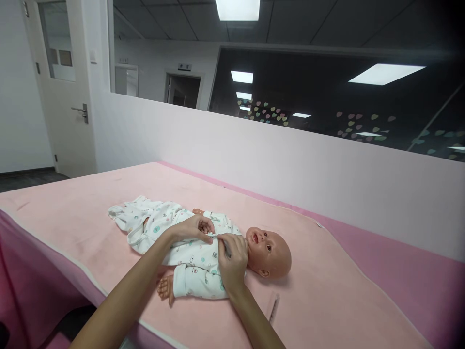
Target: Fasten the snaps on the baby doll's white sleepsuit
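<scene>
A bald baby doll (278, 254) lies on its back with its head to the right. It wears a white printed baby top (196, 252) and matching baby trousers (145, 218). My left hand (194, 229) is at the chest, fingers curled and thumb low, closed on the front of the top. Beside it, nearer the neck, my right hand (233, 257) pinches the top's front edge with bent fingers. Both hands hide the exact spot of cloth between them. One doll hand (166, 289) sticks out of the near cuff.
A pink padded sheet (345, 300) lies under the doll. To the right of my right forearm lies a small clear tube-like item (273, 309), its kind unclear. A white wall (254, 155) with a dark window rises behind. A door (61, 87) stands at the far left.
</scene>
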Demonstrator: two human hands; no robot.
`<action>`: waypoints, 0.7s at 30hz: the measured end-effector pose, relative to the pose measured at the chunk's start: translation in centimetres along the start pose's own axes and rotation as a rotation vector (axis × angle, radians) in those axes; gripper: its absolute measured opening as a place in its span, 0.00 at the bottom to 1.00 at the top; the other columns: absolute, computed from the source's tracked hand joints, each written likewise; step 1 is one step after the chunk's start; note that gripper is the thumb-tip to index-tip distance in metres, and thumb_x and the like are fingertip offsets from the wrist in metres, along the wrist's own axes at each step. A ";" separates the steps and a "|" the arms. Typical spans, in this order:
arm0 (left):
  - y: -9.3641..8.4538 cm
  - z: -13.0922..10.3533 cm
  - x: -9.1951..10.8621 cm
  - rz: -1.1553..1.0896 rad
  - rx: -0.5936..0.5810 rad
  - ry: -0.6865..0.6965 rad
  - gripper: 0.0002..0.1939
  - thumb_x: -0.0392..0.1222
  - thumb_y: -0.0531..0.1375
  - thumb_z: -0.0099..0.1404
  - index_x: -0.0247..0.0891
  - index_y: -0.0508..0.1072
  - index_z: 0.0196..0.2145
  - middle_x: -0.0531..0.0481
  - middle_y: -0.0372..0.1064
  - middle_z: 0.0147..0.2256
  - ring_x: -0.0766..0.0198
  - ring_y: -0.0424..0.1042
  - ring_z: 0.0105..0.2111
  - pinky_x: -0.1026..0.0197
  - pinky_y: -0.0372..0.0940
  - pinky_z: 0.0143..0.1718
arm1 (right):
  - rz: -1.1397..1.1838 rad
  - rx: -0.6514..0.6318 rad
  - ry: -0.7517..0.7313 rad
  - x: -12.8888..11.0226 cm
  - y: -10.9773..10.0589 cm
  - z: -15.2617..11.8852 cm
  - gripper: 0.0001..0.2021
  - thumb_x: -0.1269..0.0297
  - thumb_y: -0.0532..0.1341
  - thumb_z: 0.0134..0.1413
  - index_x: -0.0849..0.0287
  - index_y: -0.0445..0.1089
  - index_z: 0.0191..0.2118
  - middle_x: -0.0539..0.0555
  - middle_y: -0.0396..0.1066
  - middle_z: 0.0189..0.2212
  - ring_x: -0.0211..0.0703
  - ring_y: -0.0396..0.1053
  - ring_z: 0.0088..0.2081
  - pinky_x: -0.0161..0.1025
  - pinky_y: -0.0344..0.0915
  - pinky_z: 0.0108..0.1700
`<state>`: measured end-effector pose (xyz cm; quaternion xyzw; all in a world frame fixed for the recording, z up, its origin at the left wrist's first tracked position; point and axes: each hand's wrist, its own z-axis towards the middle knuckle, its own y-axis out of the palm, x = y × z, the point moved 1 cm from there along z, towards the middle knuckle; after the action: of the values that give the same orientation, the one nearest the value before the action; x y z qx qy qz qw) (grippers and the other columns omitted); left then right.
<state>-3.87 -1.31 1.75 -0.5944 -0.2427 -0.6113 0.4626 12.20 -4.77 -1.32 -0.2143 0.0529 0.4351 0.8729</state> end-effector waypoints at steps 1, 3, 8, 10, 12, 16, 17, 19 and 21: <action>0.0 0.0 0.0 -0.008 0.000 0.000 0.18 0.43 0.68 0.41 0.33 0.70 0.29 0.55 0.58 0.24 0.72 0.57 0.24 0.69 0.52 0.25 | 0.001 0.003 -0.008 0.0 0.0 0.0 0.06 0.71 0.54 0.53 0.57 0.67 0.30 0.50 0.68 0.27 0.38 0.62 0.31 0.38 0.56 0.37; 0.0 -0.1 0.1 -0.033 -0.006 0.009 0.17 0.42 0.68 0.41 0.33 0.67 0.28 0.56 0.58 0.24 0.73 0.57 0.24 0.69 0.52 0.25 | -0.001 0.006 -0.018 0.0 0.0 0.0 0.06 0.72 0.54 0.53 0.57 0.67 0.30 0.50 0.68 0.27 0.38 0.62 0.32 0.38 0.56 0.37; 0.0 0.0 0.0 0.017 -0.011 0.013 0.16 0.43 0.67 0.42 0.33 0.66 0.24 0.56 0.58 0.23 0.73 0.55 0.23 0.69 0.50 0.23 | -0.013 0.002 -0.011 0.0 0.0 0.0 0.07 0.72 0.54 0.53 0.57 0.67 0.30 0.49 0.68 0.28 0.37 0.62 0.33 0.37 0.57 0.37; -0.1 0.0 -0.1 0.048 -0.007 0.001 0.16 0.44 0.67 0.42 0.33 0.68 0.25 0.55 0.59 0.22 0.72 0.56 0.23 0.68 0.50 0.24 | -0.014 0.001 -0.009 -0.1 0.0 0.0 0.06 0.72 0.54 0.52 0.57 0.67 0.30 0.49 0.67 0.28 0.37 0.62 0.33 0.37 0.57 0.37; -0.1 0.0 -0.2 0.049 -0.011 -0.001 0.15 0.45 0.67 0.41 0.33 0.71 0.25 0.54 0.61 0.22 0.71 0.57 0.24 0.67 0.51 0.24 | -0.014 -0.003 -0.008 -0.1 0.0 0.0 0.06 0.72 0.54 0.53 0.57 0.67 0.30 0.49 0.67 0.27 0.37 0.62 0.32 0.37 0.56 0.37; -0.2 -0.1 -0.3 0.035 0.004 -0.004 0.14 0.44 0.68 0.41 0.33 0.73 0.25 0.53 0.63 0.22 0.71 0.59 0.24 0.67 0.52 0.25 | -0.021 -0.013 -0.001 -0.1 0.1 0.1 0.06 0.71 0.53 0.53 0.57 0.67 0.30 0.50 0.68 0.27 0.38 0.62 0.32 0.38 0.55 0.37; -0.2 -0.1 -0.3 0.029 0.008 -0.005 0.14 0.44 0.68 0.41 0.33 0.73 0.25 0.53 0.64 0.22 0.71 0.59 0.24 0.67 0.53 0.25 | -0.028 -0.015 0.001 -0.1 0.1 0.1 0.06 0.71 0.53 0.53 0.57 0.66 0.30 0.50 0.68 0.27 0.38 0.62 0.32 0.38 0.55 0.37; -0.2 -0.1 -0.3 0.000 0.001 -0.009 0.15 0.43 0.68 0.42 0.33 0.73 0.28 0.53 0.65 0.23 0.70 0.61 0.25 0.67 0.54 0.26 | -0.041 -0.019 0.008 0.0 0.2 0.1 0.06 0.71 0.53 0.53 0.57 0.66 0.30 0.50 0.68 0.27 0.39 0.62 0.32 0.38 0.55 0.36; -0.2 -0.1 -0.3 -0.042 -0.020 -0.018 0.17 0.42 0.68 0.43 0.34 0.74 0.32 0.52 0.66 0.25 0.69 0.63 0.26 0.67 0.56 0.29 | -0.046 -0.028 0.016 0.0 0.2 0.1 0.06 0.71 0.53 0.53 0.57 0.66 0.30 0.50 0.68 0.27 0.39 0.62 0.32 0.38 0.55 0.36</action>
<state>-4.12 -1.20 1.47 -0.5994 -0.2529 -0.6179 0.4415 12.06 -4.61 -1.31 -0.2309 0.0487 0.4140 0.8792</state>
